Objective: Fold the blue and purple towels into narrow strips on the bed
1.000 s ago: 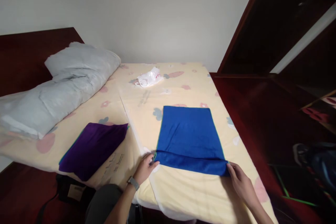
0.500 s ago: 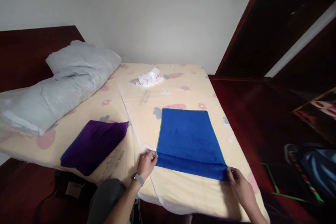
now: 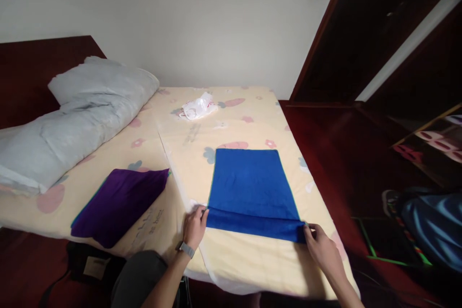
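Blue towel (image 3: 250,187): flat on bed (image 3: 231,120), centre-right, near edge folded over into a narrow band.
L hand (image 3: 194,225): fingers pinched shut on the band's left corner; watch (image 3: 185,249) on wrist.
R hand (image 3: 320,246): fingers closed on the band's right corner, thumb on top.
Purple towel (image 3: 119,199): folded, left of blue one, well apart from it, near bed's front-left edge.
Pillow (image 3: 72,115): grey, along bed's left side, by dark wood headboard (image 3: 36,62).
Plastic bag (image 3: 197,106): white, crumpled, far end of bed, well beyond blue towel.
Sheet: pale yellow w/ flower print; a raised seam runs btw. the two towels.
Dark bag (image 3: 92,264): on floor below purple towel.
Wardrobe (image 3: 390,38): dark wood, right side.
Another person's leg in blue (image 3: 433,221): far right, on floor, well apart from bed.
Nothing lies btw. hands and blue towel.

Vs 0.5 s ago: both hands hold the same corners; folded band sits about the same. View shifted a bit right, so pillow, purple towel and bag all appear further left; no item on bed moved.
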Available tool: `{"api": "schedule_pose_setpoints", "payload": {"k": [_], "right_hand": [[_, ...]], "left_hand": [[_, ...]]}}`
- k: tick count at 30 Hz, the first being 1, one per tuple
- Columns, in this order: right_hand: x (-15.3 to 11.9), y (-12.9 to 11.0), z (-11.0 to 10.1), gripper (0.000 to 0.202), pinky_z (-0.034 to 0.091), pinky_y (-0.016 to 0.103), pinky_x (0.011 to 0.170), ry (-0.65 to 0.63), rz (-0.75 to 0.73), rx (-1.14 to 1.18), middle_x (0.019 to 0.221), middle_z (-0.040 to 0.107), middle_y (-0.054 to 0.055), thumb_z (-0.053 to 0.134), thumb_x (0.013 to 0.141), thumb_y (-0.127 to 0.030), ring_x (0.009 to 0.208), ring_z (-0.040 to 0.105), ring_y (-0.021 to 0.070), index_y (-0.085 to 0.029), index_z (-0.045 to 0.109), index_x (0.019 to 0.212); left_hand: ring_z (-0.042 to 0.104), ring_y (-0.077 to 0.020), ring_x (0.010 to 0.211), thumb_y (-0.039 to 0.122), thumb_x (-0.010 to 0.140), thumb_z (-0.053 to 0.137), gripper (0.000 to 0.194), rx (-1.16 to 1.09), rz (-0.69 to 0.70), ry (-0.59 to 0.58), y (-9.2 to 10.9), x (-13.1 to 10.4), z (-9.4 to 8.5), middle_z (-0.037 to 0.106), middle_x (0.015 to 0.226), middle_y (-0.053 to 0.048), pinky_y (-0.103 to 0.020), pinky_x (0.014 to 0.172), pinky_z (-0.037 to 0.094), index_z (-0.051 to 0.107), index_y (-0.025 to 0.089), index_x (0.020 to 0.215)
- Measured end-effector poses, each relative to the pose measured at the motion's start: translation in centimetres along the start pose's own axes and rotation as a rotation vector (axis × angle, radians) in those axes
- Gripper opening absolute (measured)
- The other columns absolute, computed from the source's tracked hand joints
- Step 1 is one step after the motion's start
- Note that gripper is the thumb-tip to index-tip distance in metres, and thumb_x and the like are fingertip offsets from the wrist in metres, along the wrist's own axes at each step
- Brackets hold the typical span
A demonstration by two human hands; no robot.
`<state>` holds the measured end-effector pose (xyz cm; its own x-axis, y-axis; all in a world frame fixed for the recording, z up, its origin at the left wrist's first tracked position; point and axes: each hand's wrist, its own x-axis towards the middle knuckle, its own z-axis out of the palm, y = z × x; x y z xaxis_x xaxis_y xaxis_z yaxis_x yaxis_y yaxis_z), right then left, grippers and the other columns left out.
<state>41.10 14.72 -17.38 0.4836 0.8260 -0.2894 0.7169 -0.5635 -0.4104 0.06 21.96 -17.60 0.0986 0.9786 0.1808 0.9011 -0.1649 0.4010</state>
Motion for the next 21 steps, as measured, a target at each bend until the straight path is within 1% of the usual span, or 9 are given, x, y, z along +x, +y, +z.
{"api": "schedule_pose_setpoints", "payload": {"k": [3,6,10,12,14,15,17,19,21], "right_hand": [[-0.2,0.1,-0.1,0.048,0.050,0.040,0.072,0.018,-0.031,-0.019,0.095,0.075,0.013,0.024,0.093,-0.058,0.088,0.072,0.0328,-0.024,0.053,0.111],[-0.4,0.4,0.1,0.044,0.050,0.039,0.074,0.041,-0.096,0.025,0.102,0.075,0.011,0.029,0.092,-0.058,0.092,0.071,0.0304,-0.024,0.050,0.112],[-0.3,0.4,-0.1,0.048,0.050,0.039,0.075,0.033,-0.053,0.072,0.107,0.075,0.006,0.032,0.090,-0.064,0.093,0.071,0.0300,-0.027,0.049,0.117],[-0.3,0.4,-0.5,0.052,0.050,0.039,0.073,0.009,-0.006,0.077,0.109,0.075,0.005,0.033,0.089,-0.069,0.091,0.071,0.0305,-0.029,0.051,0.116],[-0.5,0.5,-0.8,0.053,0.050,0.039,0.071,0.009,0.004,0.079,0.109,0.074,0.006,0.033,0.089,-0.069,0.090,0.071,0.0305,-0.029,0.051,0.118],[-0.6,0.6,-0.9,0.051,0.051,0.039,0.072,0.025,-0.023,0.081,0.109,0.074,0.006,0.033,0.090,-0.066,0.090,0.071,0.0300,-0.028,0.051,0.119],[-0.8,1.1,-0.9,0.045,0.052,0.040,0.079,0.059,-0.207,0.079,0.113,0.072,0.008,0.039,0.090,-0.057,0.097,0.069,0.0287,-0.027,0.053,0.119],[-0.9,1.7,-0.8,0.040,0.050,0.042,0.091,0.062,-0.478,0.052,0.124,0.066,0.009,0.050,0.084,-0.047,0.109,0.064,0.0286,-0.027,0.058,0.118],[-0.8,2.2,-0.4,0.040,0.049,0.045,0.096,0.054,-0.655,-0.002,0.133,0.060,0.008,0.058,0.078,-0.041,0.115,0.060,0.0305,-0.028,0.063,0.116]], "left_hand": [[0.069,-0.0219,0.076,0.036,0.101,0.039,0.026,0.041,0.017,0.034,-0.1,0.0,0.2,0.073,0.081,-0.004,-0.034,0.075,0.045,0.061,0.022,0.101],[0.068,-0.0252,0.085,0.032,0.098,0.045,0.020,0.115,0.051,0.029,0.0,-0.3,0.3,0.072,0.090,-0.007,-0.037,0.079,0.047,0.059,0.022,0.105],[0.063,-0.0276,0.099,0.021,0.091,0.048,0.028,0.047,0.061,0.075,0.5,-0.6,-0.4,0.068,0.105,-0.012,-0.040,0.088,0.049,0.056,0.019,0.118],[0.059,-0.0276,0.109,0.016,0.086,0.050,0.034,0.006,0.143,0.025,0.9,-0.7,-1.1,0.065,0.115,-0.011,-0.041,0.095,0.048,0.057,0.021,0.119],[0.055,-0.0282,0.117,0.012,0.078,0.054,0.044,-0.003,0.269,-0.096,1.1,-0.7,-1.9,0.062,0.123,-0.009,-0.044,0.102,0.045,0.059,0.024,0.121],[0.054,-0.0284,0.120,0.010,0.075,0.055,0.049,0.000,0.316,-0.153,1.2,-0.7,-2.3,0.061,0.125,-0.009,-0.045,0.105,0.043,0.059,0.024,0.122],[0.053,-0.0281,0.122,0.008,0.071,0.056,0.055,0.007,0.354,-0.217,1.0,-0.7,-2.9,0.061,0.127,-0.007,-0.046,0.108,0.042,0.060,0.025,0.123],[0.053,-0.0269,0.122,0.007,0.071,0.055,0.054,0.009,0.362,-0.232,0.6,-0.7,-3.3,0.062,0.127,-0.007,-0.045,0.109,0.042,0.061,0.024,0.122],[0.054,-0.0255,0.122,0.007,0.075,0.054,0.050,0.013,0.386,-0.234,0.2,-0.6,-3.4,0.063,0.126,-0.006,-0.045,0.108,0.043,0.062,0.024,0.121]]}}
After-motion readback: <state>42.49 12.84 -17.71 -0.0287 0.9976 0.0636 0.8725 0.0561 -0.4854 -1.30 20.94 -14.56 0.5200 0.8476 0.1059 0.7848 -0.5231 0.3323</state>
